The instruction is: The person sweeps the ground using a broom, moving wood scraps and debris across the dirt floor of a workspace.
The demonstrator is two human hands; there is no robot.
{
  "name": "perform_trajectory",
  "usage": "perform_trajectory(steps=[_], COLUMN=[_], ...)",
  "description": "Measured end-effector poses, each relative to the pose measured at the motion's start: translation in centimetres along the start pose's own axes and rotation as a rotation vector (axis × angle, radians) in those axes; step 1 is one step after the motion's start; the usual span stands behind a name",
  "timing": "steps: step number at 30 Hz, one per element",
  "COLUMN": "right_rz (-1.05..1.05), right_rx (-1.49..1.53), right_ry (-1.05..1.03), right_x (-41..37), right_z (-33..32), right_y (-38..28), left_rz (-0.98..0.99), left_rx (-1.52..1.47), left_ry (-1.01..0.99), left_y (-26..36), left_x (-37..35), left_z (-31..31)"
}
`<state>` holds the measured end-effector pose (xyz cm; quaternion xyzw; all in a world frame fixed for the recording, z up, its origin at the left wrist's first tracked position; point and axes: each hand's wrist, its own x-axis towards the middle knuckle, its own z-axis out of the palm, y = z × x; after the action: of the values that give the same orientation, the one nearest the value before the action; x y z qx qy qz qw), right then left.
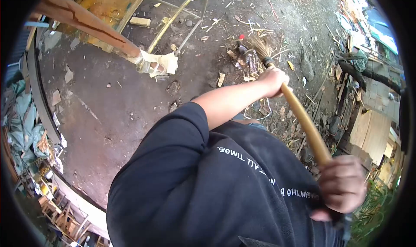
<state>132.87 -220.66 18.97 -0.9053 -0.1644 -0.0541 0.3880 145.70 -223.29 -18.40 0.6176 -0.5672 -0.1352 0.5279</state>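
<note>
Both my hands grip one broom (305, 121) with a thick bamboo-like handle, which slants from lower right to upper middle. My left hand (274, 81) is wrapped round the handle low down, just above the dark binding of the bristles. Higher up, near the handle's top end, my right hand (342, 184) is closed on it, slightly blurred. The thin straw bristles (260, 47) touch the dirt ground beside a heap of litter (248, 61) holding a dark crumpled wrapper, wood scraps and dry leaves. A small red thing (241, 37) lies by the heap.
A brown post (95, 28) stands at upper left, its foot in pale wrapping (162, 65). Thin poles (173, 19) lean near it. Wood boards (368, 127) and a dark log (372, 75) lie at right. Plastic sheeting (26, 121) and wood scraps (65, 221) line the left edge.
</note>
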Motion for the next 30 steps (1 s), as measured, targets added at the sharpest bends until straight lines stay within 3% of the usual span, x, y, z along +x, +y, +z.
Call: perform_trajectory(steps=[1, 4, 7, 10, 11, 13, 16, 17, 18, 19, 20, 21, 22, 23, 24, 27, 30], right_rz=[-0.058, -0.130, 0.015, 0.134, 0.233, 0.209, 0.185, 0.104, 0.146, 0.084, -0.019, -0.094, -0.163, -0.241, -0.339, -0.396, -0.377], right_rx=[0.052, 0.349, 0.626, 0.931, 0.972, 0.906, 0.456, 0.428, 0.375, 0.443, 0.374, 0.393, 0.378, 0.385, 0.437, 0.452, 0.572], right_ry=[0.206, 0.562, 0.647, 0.621, 0.790, 0.652, 0.288, 0.156, 0.149, 0.178, 0.139, 0.199, 0.248, 0.082, 0.087, 0.510, 1.032], right_x=[-1.2, -7.7, -14.1, -14.6, -15.3, -11.5, -8.4, -8.6, -10.0, -11.7, -12.1, -13.8, -15.9, -17.5, -19.2, -24.2, -22.7], right_z=[-0.9, -7.8, -14.0, -12.8, -10.9, -6.7, -4.8, -7.1, -9.4, -12.7, -17.3, -20.9, -24.1, -28.8, -31.5, -36.0, -36.0], right_y=[-0.2, 1.0, 7.4, 20.5, 23.8, 27.3, 27.3, 27.5, 27.6, 28.5, 28.7, 29.3, 29.5, 30.1, 30.8, 33.2, 36.4], left_rz=[-0.136, -0.120, -0.262, -0.457, -0.499, -0.590, -0.622, -0.654, -0.677, -0.530, -0.461, -0.233, -0.183, -0.133, -0.082, -0.088, -0.090], left_rx=[-0.050, -0.042, 0.013, 0.117, 0.212, 0.362, 0.522, 0.429, 0.338, 0.340, 0.441, 0.358, 0.369, 0.340, 0.202, 0.111, 0.048], left_ry=[-0.203, -0.245, -0.388, -0.426, -0.478, -0.536, -0.524, -0.406, -0.302, -0.159, -0.247, -0.169, -0.184, -0.246, -0.266, -0.210, -0.135], left_y=[2.1, 3.4, 2.7, -2.2, -4.5, -10.9, -16.3, -16.1, -15.5, -14.8, -13.9, -12.1, -10.9, -8.7, -7.3, -4.5, -7.5], left_x=[1.2, 0.7, -0.5, 0.4, 1.6, 4.2, 8.8, 11.2, 13.4, 15.1, 18.0, 20.2, 22.6, 25.1, 27.0, 30.1, 29.7], left_z=[-2.5, -5.2, -6.8, -5.1, -4.3, -1.2, 3.6, 5.5, 7.6, 9.7, 11.4, 11.8, 12.8, 12.4, 12.2, 11.1, 9.0])
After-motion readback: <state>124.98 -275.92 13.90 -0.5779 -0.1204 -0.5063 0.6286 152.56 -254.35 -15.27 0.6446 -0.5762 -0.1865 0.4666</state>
